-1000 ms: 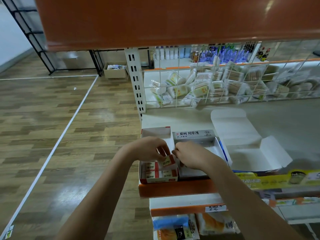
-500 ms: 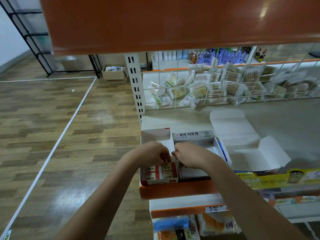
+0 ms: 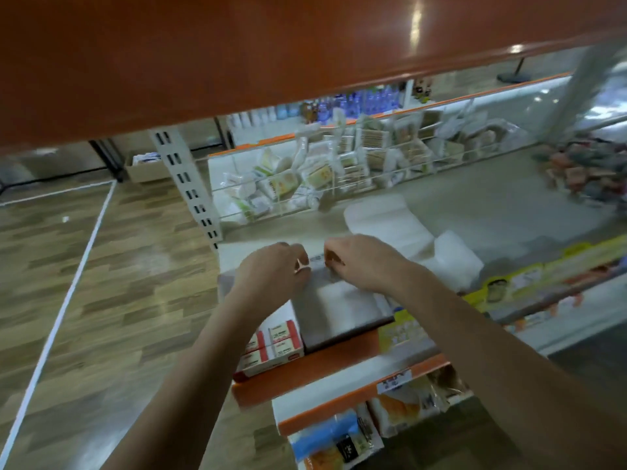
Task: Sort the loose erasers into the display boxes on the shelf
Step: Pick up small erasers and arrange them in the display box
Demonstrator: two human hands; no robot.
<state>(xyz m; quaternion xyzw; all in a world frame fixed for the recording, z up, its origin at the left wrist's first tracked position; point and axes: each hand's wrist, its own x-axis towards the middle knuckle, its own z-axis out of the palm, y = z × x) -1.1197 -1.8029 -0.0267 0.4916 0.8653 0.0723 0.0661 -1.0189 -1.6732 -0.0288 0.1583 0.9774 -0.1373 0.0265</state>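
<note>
Red-and-white paper-sleeved erasers [image 3: 283, 337] lie packed side by side in the near end of a shallow white cardboard display box [image 3: 271, 364] at the front of the orange-edged shelf [image 3: 305, 371]. Just beside it, on the right, sits a second white cardboard box [image 3: 342, 310], which looks bare inside as far as the blur allows. Both hands are at the far ends of these boxes. The left hand [image 3: 271, 276] is knuckles-up with fingers curled downward, the right hand [image 3: 359, 262] likewise. Whether either pinches an eraser or the card flap I cannot tell; the fingertips are hidden and the frame is smeared.

From where I stand, such erasers should be light, firm little blocks, slightly rubbery under a smooth paper band, and not fragile. Pinching one across its long sides with thumb and forefinger seems best, since the sleeve could slide off if pulled by an end. Thin card walls will likely flex, so a steadying hand on the box rim appears wise.
</note>
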